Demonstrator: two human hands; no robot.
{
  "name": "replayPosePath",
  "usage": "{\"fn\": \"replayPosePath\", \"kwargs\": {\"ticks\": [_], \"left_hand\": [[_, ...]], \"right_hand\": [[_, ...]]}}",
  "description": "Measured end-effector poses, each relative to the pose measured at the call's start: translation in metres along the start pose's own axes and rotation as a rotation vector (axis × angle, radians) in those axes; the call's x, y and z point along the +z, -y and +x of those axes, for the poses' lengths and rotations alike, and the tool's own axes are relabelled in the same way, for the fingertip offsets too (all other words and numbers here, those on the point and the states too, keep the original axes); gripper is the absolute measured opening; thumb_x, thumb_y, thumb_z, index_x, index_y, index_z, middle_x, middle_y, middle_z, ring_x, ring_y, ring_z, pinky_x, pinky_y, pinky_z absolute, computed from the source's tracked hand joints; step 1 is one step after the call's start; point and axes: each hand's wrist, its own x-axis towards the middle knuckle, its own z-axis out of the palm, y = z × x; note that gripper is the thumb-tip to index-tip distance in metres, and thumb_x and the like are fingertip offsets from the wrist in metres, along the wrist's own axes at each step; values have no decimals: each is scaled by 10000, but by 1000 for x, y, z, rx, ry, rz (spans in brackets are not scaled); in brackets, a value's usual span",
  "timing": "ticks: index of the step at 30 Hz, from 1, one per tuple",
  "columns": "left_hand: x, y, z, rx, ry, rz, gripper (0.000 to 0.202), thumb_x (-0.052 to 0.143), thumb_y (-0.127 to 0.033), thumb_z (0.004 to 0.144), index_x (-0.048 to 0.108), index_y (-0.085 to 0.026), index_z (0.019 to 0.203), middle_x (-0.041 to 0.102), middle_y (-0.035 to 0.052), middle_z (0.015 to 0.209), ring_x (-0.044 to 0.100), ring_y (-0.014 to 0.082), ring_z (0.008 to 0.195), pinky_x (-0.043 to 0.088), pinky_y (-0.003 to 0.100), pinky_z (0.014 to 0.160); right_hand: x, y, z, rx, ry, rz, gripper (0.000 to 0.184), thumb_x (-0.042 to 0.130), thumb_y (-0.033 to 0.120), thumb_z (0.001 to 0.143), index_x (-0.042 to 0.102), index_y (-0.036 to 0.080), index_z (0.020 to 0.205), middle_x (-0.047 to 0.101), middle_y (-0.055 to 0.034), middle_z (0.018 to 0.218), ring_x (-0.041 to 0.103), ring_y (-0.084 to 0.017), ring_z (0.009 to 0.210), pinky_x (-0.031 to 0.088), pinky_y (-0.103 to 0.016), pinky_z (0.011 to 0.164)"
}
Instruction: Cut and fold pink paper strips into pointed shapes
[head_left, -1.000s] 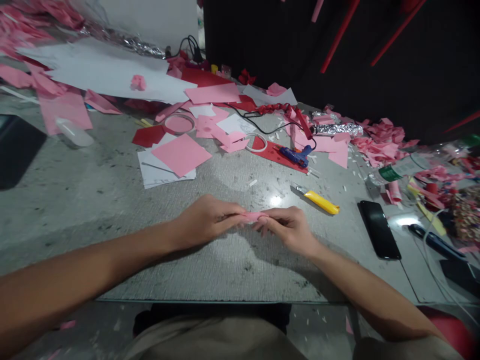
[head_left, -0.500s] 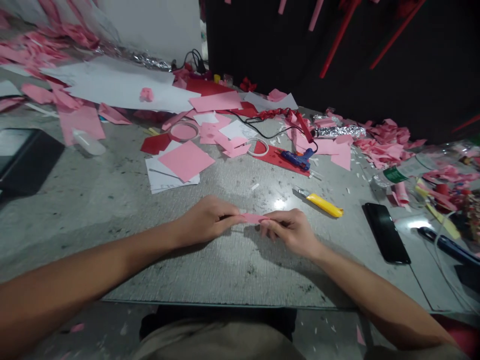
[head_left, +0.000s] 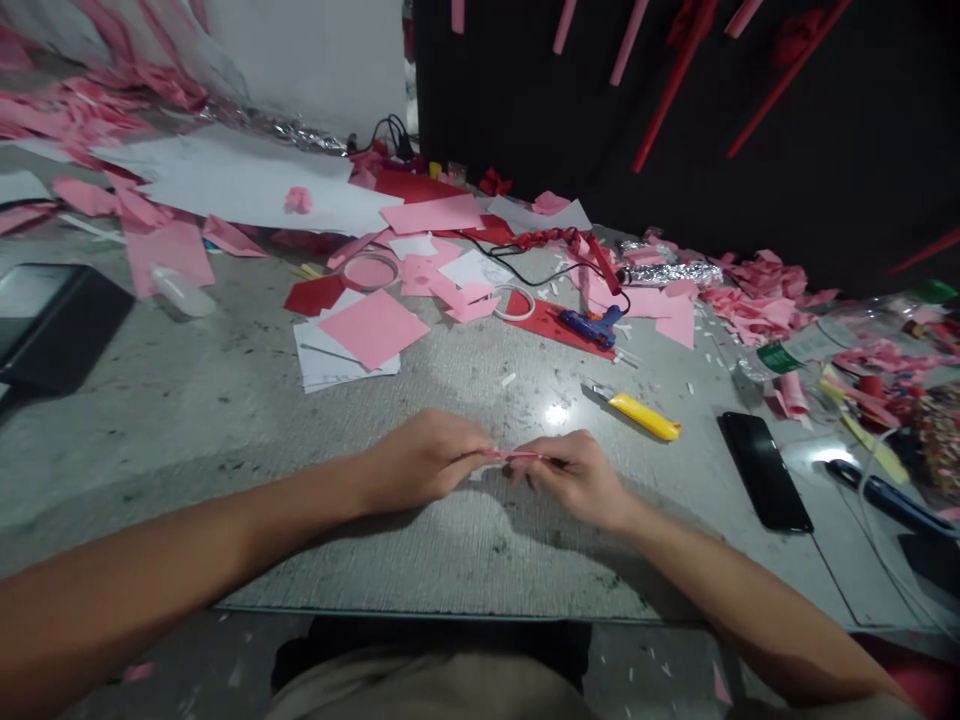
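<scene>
**Strip pinched thin, hands closing in**

Vs half a sec ago, the pink paper strip (head_left: 516, 455) shows as a thinner line and the hands sit closer together. L hand (head_left: 424, 460) and R hand (head_left: 574, 475) are knuckles-up, forearms angling inward, fingertips nearly meeting. Each grip is narrow, pinching one end of the strip over the bench (head_left: 187, 400), near its front edge. Yellow knife (head_left: 643, 416) and phone (head_left: 765, 485) lie off to the R.

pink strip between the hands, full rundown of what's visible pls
Small, narrow pink strip, paper by the look, seen nearly edge-on, roughly horizontal, low over the grey table. The left hand pinches one end, the right hand the other; only the short middle span shows. Folds too small to tell.
</scene>
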Motion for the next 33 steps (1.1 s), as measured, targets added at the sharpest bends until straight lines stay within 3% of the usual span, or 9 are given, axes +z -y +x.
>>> {"fn": "replayPosePath", "kwargs": {"ticks": [8,18,22,28,31,33], "left_hand": [[-5,3,-1,-64,6,-16,352,547,-246,1076,630,-172,742,559,-35,633,499,114,591,318,267,605],[-4,0,-1,-21,54,-25,324,483,-267,1108,734,-187,918,637,-13,708,570,136,678,374,263,670],[-7,0,0,-124,58,-68,421,512,-321,1080,582,-173,693,500,-35,605,451,110,584,295,279,609],[-17,2,1,-360,130,-330,475,515,-370,1035,454,-175,607,319,-54,570,315,83,535,225,272,533],[-24,4,5,-558,-86,-418,482,554,-456,1031,526,-181,635,364,-54,542,326,79,487,223,261,479],[-29,7,8,-640,-269,-521,459,549,-548,1035,584,-191,748,521,-32,599,386,78,459,257,249,442]], "right_hand": [[-5,1,2,9,41,31,446,535,444,1114,822,178,900,649,3,630,532,-108,540,419,-257,573],[-5,6,2,3,8,37,394,564,413,1098,820,180,910,722,-16,709,534,-114,573,408,-262,576],[-5,3,3,17,-87,68,417,570,421,1091,795,185,831,710,-16,680,555,-118,564,435,-269,588],[-6,-4,7,131,-241,226,395,673,506,1017,790,192,808,629,15,581,477,-107,495,362,-260,495],[-6,-9,10,162,-326,369,391,692,541,999,802,186,878,654,9,584,458,-105,462,344,-259,461],[-6,-10,11,167,-328,387,395,701,543,993,798,181,869,647,8,566,457,-106,458,345,-258,459]]}}
